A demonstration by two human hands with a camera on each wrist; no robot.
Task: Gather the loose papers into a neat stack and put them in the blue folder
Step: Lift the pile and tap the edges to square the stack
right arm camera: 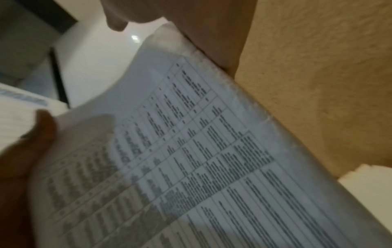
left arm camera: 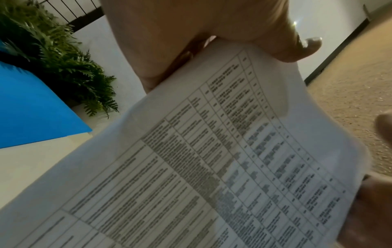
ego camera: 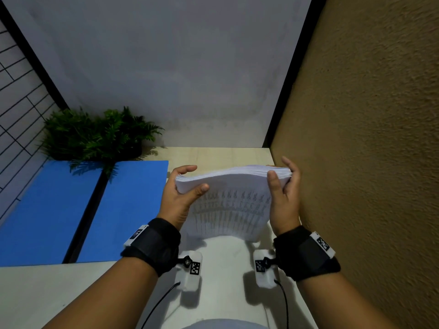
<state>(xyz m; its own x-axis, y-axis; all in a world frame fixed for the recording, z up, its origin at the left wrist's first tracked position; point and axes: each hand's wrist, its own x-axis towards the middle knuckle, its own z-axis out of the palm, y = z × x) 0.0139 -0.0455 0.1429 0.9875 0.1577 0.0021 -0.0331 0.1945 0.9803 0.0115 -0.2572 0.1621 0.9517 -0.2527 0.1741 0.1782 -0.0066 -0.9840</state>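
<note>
A thick stack of printed papers stands on edge on the table, its top bowed. My left hand grips the stack's upper left corner, thumb on the near face and fingers behind. My right hand grips the upper right corner the same way. Both wrist views are filled by the printed table on the near sheet: the papers under my left thumb, and the papers seen from the right. The blue folder lies open and flat on the table to the left, also the blue folder.
A green fern plant sits at the back left, its fronds over the folder's far edge. A brown textured wall runs close along the right of the light table. A grey wall stands behind.
</note>
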